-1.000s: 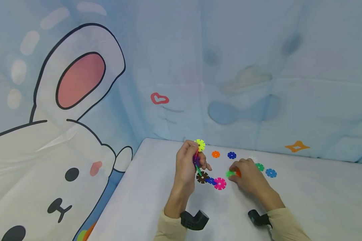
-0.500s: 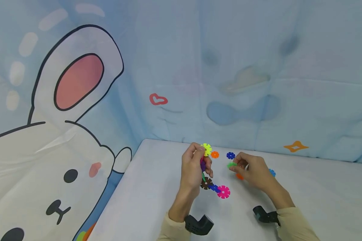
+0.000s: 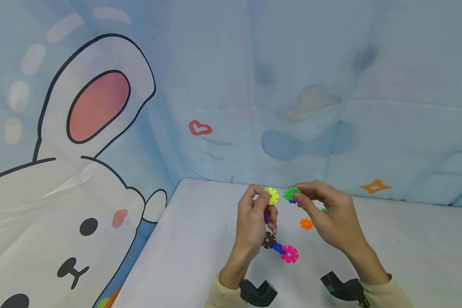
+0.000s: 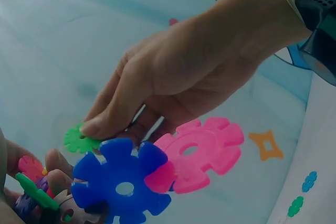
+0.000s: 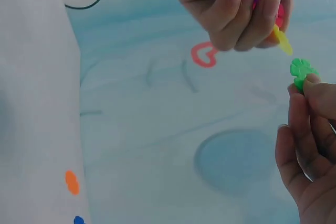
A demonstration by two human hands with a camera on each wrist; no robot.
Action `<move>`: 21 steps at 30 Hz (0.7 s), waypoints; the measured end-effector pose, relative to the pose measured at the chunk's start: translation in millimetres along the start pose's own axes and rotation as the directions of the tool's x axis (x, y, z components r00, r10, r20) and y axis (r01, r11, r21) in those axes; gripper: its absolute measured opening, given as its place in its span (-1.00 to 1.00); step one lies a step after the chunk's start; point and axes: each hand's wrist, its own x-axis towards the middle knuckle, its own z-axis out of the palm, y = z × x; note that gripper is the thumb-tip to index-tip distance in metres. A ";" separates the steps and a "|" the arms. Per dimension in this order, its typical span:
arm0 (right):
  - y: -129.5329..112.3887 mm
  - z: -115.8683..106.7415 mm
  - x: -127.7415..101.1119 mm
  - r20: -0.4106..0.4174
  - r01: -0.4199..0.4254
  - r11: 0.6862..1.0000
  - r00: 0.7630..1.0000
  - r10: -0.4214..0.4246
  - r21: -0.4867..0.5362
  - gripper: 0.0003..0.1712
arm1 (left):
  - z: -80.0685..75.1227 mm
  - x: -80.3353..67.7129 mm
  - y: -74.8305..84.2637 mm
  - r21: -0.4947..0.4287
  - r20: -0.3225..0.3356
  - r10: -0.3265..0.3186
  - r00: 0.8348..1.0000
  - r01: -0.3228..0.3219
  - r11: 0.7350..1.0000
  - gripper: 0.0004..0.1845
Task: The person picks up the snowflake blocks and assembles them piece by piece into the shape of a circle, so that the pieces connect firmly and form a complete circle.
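My left hand [image 3: 252, 224] holds a chain of interlocked, notched plastic snowflake discs. Its yellow disc [image 3: 273, 196] is at the top, pinched by thumb and finger. Below come a purple disc [image 3: 267, 217], a brown disc [image 3: 269, 240], a blue disc [image 4: 122, 179] and, hanging at the lower end, a pink disc [image 3: 290, 254]. My right hand [image 3: 333, 214] pinches a single green disc [image 3: 291, 193] by its edge, to the right of the yellow one. In the right wrist view a small gap separates these two. My left fingers partly hide the chain's middle.
On the white table [image 3: 200, 226] lie an orange disc [image 3: 306, 223], a dark blue disc [image 5: 79, 220] behind the held green one, and, seen in the left wrist view, a light blue disc [image 4: 309, 181] and another green disc [image 4: 295, 206]. A printed curtain [image 3: 223, 85] hangs behind.
My right hand has picked up the green disc from beside the orange one and raised it toward the yellow disc. My left hand has shifted right with the chain, which hangs lower in view.
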 end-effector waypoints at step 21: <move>-14.6 -1.2 2.9 -0.052 0.144 0.982 0.987 -0.151 -0.125 -0.59 | 8.3 -8.1 6.3 0.043 0.066 0.016 0.998 -0.019 0.999 -0.79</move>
